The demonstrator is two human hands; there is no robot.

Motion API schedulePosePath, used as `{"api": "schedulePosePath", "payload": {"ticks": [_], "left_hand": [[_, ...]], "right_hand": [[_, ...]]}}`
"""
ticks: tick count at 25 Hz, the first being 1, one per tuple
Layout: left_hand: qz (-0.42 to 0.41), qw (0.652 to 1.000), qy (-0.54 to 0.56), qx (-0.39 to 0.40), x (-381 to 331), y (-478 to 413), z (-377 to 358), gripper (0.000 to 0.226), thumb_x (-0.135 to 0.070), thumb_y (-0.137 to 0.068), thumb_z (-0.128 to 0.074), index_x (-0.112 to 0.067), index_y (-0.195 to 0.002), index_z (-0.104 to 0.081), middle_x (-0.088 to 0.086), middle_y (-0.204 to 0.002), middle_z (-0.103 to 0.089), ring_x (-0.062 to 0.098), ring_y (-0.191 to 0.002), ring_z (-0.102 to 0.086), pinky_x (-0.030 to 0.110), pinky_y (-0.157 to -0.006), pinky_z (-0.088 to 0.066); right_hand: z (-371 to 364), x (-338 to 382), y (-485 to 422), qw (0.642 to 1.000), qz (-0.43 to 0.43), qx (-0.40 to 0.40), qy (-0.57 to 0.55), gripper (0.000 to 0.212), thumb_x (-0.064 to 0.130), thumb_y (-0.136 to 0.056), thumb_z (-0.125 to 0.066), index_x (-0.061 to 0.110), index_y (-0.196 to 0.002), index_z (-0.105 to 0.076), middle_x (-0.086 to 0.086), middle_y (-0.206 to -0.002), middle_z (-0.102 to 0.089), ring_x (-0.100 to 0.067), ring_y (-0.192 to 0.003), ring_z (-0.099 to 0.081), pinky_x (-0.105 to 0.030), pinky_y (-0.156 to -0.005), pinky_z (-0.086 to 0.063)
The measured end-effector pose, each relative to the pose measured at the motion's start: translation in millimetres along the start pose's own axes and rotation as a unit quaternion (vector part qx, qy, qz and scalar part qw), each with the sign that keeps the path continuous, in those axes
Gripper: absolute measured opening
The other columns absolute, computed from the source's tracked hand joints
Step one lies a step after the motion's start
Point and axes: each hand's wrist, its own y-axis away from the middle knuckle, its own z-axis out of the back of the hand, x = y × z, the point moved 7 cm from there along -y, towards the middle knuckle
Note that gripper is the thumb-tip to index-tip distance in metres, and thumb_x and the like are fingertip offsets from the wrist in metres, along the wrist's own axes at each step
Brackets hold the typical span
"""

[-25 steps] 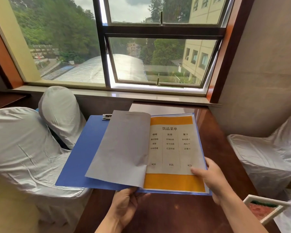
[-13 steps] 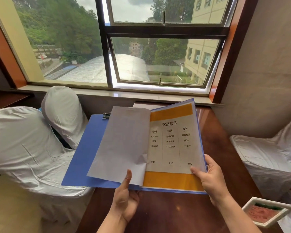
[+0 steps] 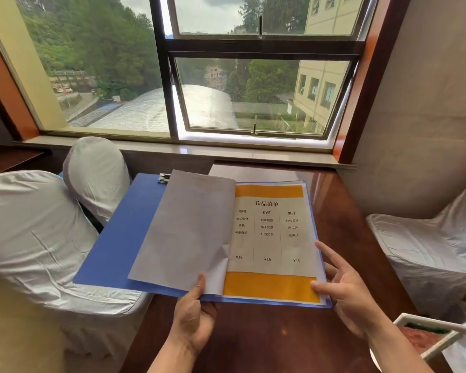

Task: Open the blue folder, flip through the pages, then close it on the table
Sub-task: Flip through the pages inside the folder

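The blue folder (image 3: 119,246) lies open above the dark wooden table (image 3: 342,216), its left cover hanging out past the table's left edge. A turned page (image 3: 189,232) shows its blank grey back on the left side. On the right a menu page (image 3: 269,238) with orange bands and printed columns faces up. My left hand (image 3: 194,316) grips the folder's bottom edge near the spine, thumb on top of the turned page. My right hand (image 3: 347,289) is at the folder's lower right corner, fingers spread, thumb touching the orange band.
Two chairs in white covers (image 3: 38,238) stand left of the table, under the folder's cover. Another covered chair (image 3: 428,251) stands on the right. A white-framed tray (image 3: 428,337) sits at the lower right. A window sill (image 3: 199,152) runs behind the table.
My left thumb has come up onto the turned page and grips the bottom edge. My right hand has loosened from the corner and its fingers have spread. The right side tilted up briefly.
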Motion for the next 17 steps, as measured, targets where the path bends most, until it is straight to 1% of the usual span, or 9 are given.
{"api": "schedulePosePath", "payload": {"ticks": [3, 5, 7, 9, 10, 12, 14, 15, 17], "left_hand": [[0.011, 1.0, -0.003, 0.014, 3, 1, -5, 0.047, -0.022, -0.079, -0.062, -0.009, -0.123, -0.059, 0.014, -0.115, -0.071, 0.033, -0.111, -0.063, 0.045, -0.081, -0.058], [0.014, 1.0, -0.005, 0.019, 7, 0, -5, 0.049, -0.022, -0.078, -0.062, -0.009, -0.125, -0.059, 0.016, -0.123, -0.068, 0.035, -0.116, -0.061, 0.048, -0.089, -0.055], [0.024, 0.999, -0.01, 0.024, 11, 0, -4, 0.05, -0.024, -0.078, -0.062, -0.008, -0.125, -0.059, 0.018, -0.124, -0.067, 0.037, -0.118, -0.059, 0.052, -0.1, -0.049], [0.032, 0.999, -0.018, 0.029, 13, 2, -5, 0.05, -0.026, -0.078, -0.062, -0.008, -0.124, -0.059, 0.019, -0.12, -0.069, 0.038, -0.116, -0.061, 0.054, -0.097, -0.05], [0.032, 0.999, -0.02, 0.03, 13, 2, -5, 0.05, -0.027, -0.079, -0.062, -0.009, -0.125, -0.059, 0.019, -0.12, -0.069, 0.039, -0.116, -0.061, 0.055, -0.095, -0.05], [0.032, 0.999, -0.018, 0.027, 12, 1, -3, 0.05, -0.026, -0.081, -0.062, -0.008, -0.128, -0.057, 0.021, -0.127, -0.065, 0.041, -0.121, -0.057, 0.056, -0.105, -0.043], [0.036, 0.999, -0.018, 0.021, 11, 1, -2, 0.051, -0.025, -0.085, -0.06, -0.005, -0.131, -0.055, 0.023, -0.131, -0.061, 0.041, -0.124, -0.054, 0.055, -0.111, -0.036], [0.037, 0.999, -0.017, 0.021, 10, 2, -3, 0.05, -0.025, -0.085, -0.06, -0.004, -0.13, -0.055, 0.023, -0.129, -0.063, 0.041, -0.122, -0.056, 0.054, -0.109, -0.039], [0.03, 0.999, -0.016, 0.019, 6, 3, -4, 0.046, -0.025, -0.082, -0.061, -0.005, -0.124, -0.059, 0.021, -0.117, -0.07, 0.037, -0.108, -0.066, 0.05, -0.095, -0.052]], "right_hand": [[5, -1, 1, 0.999, 0.016, -0.04, 0.031, 0.079, -0.017, -0.072, -0.07, 0.026, -0.136, -0.056, -0.013, -0.111, -0.076, -0.032, -0.102, -0.073, -0.04, -0.075, -0.064], [7, 0, 1, 0.996, 0.023, -0.066, 0.058, 0.076, -0.014, -0.074, -0.073, 0.029, -0.134, -0.058, -0.008, -0.106, -0.078, -0.027, -0.098, -0.075, -0.038, -0.073, -0.064], [8, -1, 0, 0.991, 0.029, -0.096, 0.088, 0.075, -0.013, -0.074, -0.075, 0.026, -0.135, -0.057, -0.005, -0.097, -0.08, -0.023, -0.091, -0.076, -0.036, -0.075, -0.064], [9, -3, -3, 0.985, 0.031, -0.131, 0.109, 0.074, -0.009, -0.074, -0.077, 0.02, -0.138, -0.055, -0.007, -0.095, -0.079, -0.021, -0.088, -0.075, -0.037, -0.081, -0.063], [9, -3, -3, 0.983, 0.029, -0.142, 0.111, 0.071, -0.002, -0.074, -0.079, 0.02, -0.137, -0.056, -0.007, -0.096, -0.079, -0.021, -0.088, -0.075, -0.039, -0.083, -0.062], [7, -4, -4, 0.985, 0.015, -0.139, 0.097, 0.064, 0.018, -0.072, -0.08, 0.025, -0.133, -0.059, 0.001, -0.099, -0.079, -0.014, -0.092, -0.075, -0.034, -0.081, -0.06], [5, -7, -5, 0.989, -0.007, -0.125, 0.076, 0.057, 0.033, -0.069, -0.078, 0.027, -0.125, -0.066, 0.003, -0.111, -0.075, -0.011, -0.105, -0.069, -0.028, -0.083, -0.053], [4, -9, -6, 0.991, -0.021, -0.118, 0.057, 0.054, 0.036, -0.069, -0.078, 0.026, -0.121, -0.069, 0.0, -0.116, -0.074, -0.015, -0.113, -0.065, -0.031, -0.089, -0.051], [4, -14, -7, 0.994, -0.044, -0.104, 0.006, 0.05, 0.032, -0.071, -0.078, 0.022, -0.119, -0.071, -0.007, -0.12, -0.074, -0.026, -0.121, -0.061, -0.047, -0.104, -0.046]]}}
